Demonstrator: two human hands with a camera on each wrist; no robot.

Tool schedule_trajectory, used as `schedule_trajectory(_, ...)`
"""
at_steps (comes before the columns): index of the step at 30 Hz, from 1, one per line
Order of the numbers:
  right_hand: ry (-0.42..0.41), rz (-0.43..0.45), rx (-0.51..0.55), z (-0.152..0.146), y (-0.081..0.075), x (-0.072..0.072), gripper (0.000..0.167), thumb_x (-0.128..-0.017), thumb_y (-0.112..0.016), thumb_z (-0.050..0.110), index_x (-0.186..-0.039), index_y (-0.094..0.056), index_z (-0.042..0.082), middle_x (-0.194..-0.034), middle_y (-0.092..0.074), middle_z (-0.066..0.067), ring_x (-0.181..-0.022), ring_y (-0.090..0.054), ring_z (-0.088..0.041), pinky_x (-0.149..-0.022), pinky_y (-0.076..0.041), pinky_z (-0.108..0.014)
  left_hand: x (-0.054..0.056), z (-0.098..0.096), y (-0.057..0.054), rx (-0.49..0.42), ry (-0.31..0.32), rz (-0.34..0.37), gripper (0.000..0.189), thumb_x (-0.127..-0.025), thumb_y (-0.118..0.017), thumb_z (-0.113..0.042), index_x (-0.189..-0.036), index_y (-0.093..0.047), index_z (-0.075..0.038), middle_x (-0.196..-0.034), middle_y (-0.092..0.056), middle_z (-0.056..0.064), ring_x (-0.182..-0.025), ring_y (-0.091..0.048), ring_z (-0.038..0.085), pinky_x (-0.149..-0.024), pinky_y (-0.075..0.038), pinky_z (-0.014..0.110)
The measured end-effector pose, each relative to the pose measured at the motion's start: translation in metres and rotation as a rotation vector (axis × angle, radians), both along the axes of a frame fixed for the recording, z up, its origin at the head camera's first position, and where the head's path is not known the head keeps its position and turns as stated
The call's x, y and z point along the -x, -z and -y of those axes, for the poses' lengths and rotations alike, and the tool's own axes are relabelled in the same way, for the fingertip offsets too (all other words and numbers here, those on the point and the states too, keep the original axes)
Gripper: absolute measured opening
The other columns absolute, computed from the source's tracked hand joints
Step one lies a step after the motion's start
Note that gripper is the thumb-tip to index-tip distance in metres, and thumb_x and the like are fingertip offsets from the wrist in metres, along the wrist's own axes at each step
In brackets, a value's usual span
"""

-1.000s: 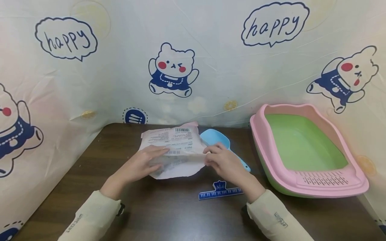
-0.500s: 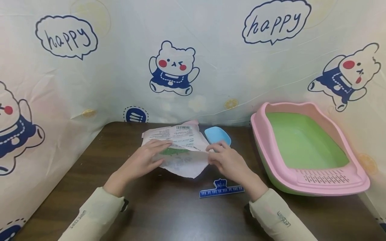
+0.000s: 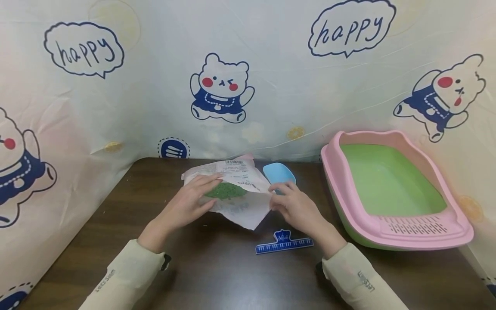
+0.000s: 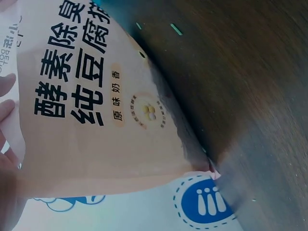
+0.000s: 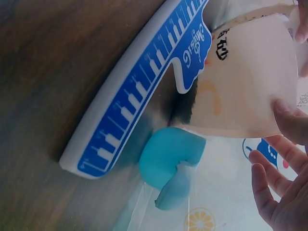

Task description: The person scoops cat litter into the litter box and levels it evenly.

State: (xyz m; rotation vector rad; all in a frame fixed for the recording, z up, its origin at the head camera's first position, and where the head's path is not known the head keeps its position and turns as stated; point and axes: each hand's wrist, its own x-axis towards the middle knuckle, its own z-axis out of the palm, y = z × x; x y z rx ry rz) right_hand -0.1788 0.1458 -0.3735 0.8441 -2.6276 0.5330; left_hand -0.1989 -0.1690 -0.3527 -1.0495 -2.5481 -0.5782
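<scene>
A pale pink cat litter bag [image 3: 243,211] lies at the back middle of the table, its mouth parted toward me. Green litter pellets [image 3: 228,190] show inside. My left hand [image 3: 185,203] holds the left side of the mouth, fingers over the upper layer and thumb by the lower one. At the right corner, my right hand [image 3: 297,209] pinches the bag's edge; in the right wrist view its thumb [image 5: 291,126] presses on the front panel. Behind that hand lies a light blue litter scoop [image 3: 280,173], its handle mostly hidden.
A blue bag clip [image 3: 284,245] with a piano-key print lies in front of the right hand. To the right stands a green litter box with a pink rim [image 3: 418,241]. A few stray pellets [image 4: 176,29] lie on the dark wooden table [image 3: 217,275]. A printed curtain [image 3: 271,51] hangs behind.
The bag's mouth has parted wider, and green pellets have come into view. The right hand has drawn the right corner slightly outward; the left hand has shifted a little right.
</scene>
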Motion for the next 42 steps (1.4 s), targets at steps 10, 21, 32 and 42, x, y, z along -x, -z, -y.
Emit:
schedule_trajectory(10, 0.005, -0.052, -0.043, -0.001, -0.002, 0.002, 0.009, -0.085, -0.078, 0.015, -0.088, -0.075, 0.023, -0.126, -0.066, -0.001, -0.115, -0.056, -0.025, -0.078, -0.06, -0.034, 0.0, -0.007, -0.004, -0.047, 0.017, 0.006, 0.06, -0.087, -0.074, -0.01, -0.142, -0.052, 0.0, -0.152, -0.048, 0.013, -0.133, -0.048, 0.031, -0.108, -0.044, 0.051)
schedule_trajectory(21, 0.054, -0.095, -0.057, -0.008, 0.002, 0.008, 0.008, -0.086, -0.077, 0.016, -0.089, -0.073, 0.022, -0.123, -0.067, -0.003, -0.112, -0.058, -0.026, -0.073, -0.06, -0.034, 0.004, -0.005, -0.008, 0.097, -0.051, -0.027, 0.069, -0.088, -0.075, -0.017, -0.15, -0.044, -0.008, -0.161, -0.033, 0.011, -0.145, -0.033, 0.036, -0.109, -0.041, 0.059)
schedule_trajectory(32, 0.082, -0.021, -0.027, -0.012, 0.004, 0.007, 0.005, -0.088, -0.076, 0.025, -0.088, -0.071, 0.024, -0.126, -0.065, -0.003, -0.112, -0.056, -0.026, -0.075, -0.059, -0.035, 0.001, -0.001, -0.006, 0.137, -0.184, 0.149, 0.078, -0.084, -0.075, -0.015, -0.153, -0.04, -0.029, -0.167, -0.017, 0.009, -0.147, -0.027, 0.041, -0.086, -0.056, 0.052)
schedule_trajectory(42, 0.15, 0.021, 0.023, -0.009, 0.001, 0.004, 0.016, -0.091, -0.07, 0.036, -0.098, -0.07, 0.022, -0.124, -0.065, -0.003, -0.101, -0.053, -0.023, -0.074, -0.055, -0.035, -0.001, -0.002, -0.003, 0.154, -0.144, 0.29, 0.097, -0.084, -0.077, -0.014, -0.16, -0.018, -0.03, -0.167, -0.02, 0.004, -0.146, -0.031, 0.042, -0.104, -0.044, 0.061)
